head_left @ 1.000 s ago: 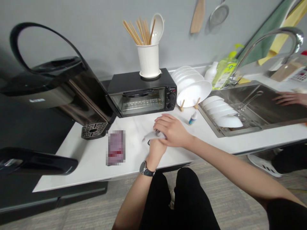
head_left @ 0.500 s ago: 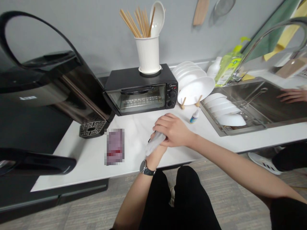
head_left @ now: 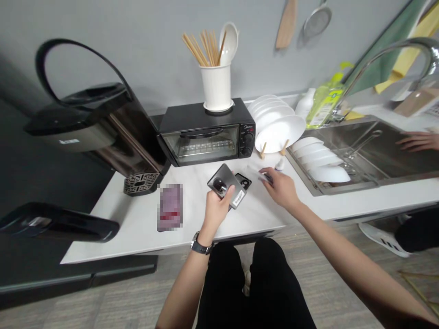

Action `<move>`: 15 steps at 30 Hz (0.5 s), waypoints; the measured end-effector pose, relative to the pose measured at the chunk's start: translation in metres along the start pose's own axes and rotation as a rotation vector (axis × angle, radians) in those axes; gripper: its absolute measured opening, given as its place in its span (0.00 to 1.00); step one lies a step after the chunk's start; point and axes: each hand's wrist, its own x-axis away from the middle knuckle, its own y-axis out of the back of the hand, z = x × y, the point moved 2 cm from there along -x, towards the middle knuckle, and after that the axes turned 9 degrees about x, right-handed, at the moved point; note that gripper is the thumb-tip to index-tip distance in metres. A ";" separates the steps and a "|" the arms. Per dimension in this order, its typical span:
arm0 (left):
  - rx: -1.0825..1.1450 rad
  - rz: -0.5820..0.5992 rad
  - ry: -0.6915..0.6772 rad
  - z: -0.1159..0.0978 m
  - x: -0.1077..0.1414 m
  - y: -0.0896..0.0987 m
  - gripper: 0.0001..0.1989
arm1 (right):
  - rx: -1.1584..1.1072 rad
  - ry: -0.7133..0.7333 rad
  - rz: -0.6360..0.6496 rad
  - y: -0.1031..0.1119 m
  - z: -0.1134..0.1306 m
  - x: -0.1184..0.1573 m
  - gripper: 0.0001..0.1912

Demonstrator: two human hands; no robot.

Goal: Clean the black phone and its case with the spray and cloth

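Note:
My left hand (head_left: 218, 208) is closed round a grey smartphone (head_left: 224, 176), tilted above the counter with its back up. A round camera bump and a white label show on it. Partly behind the phone lies a black item with round lens shapes (head_left: 244, 182), a phone case or second phone; I cannot tell which. To the right, my right hand (head_left: 281, 187) pinches a thin whitish, see-through piece (head_left: 256, 173), smeared by motion, with something dark at the fingertips. Just beyond that hand stands a small white bottle (head_left: 280, 164), partly covered by it.
A black toaster oven (head_left: 209, 119) carries a white utensil holder (head_left: 216, 87). Left are a black drinks machine (head_left: 113, 123) and a pixelated purplish item (head_left: 170, 205). Right are racked plates (head_left: 279, 132), a sink (head_left: 394, 155) with bowls (head_left: 318, 157), and another person's hand (head_left: 418, 140).
My hands were together over the whitish piece and have moved apart. The right hand has gone right with that piece; the grey smartphone now shows in my left hand. The camera view has shifted slightly.

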 end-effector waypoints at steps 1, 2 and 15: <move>0.098 -0.028 0.007 -0.001 0.007 0.006 0.18 | 0.007 0.005 0.024 -0.003 -0.007 0.011 0.19; 0.185 -0.055 0.021 -0.002 0.014 0.011 0.21 | 0.004 0.008 0.027 -0.005 -0.010 0.022 0.23; -0.012 -0.058 0.083 0.001 0.037 0.007 0.19 | -0.941 -0.237 0.218 -0.016 0.096 0.098 0.22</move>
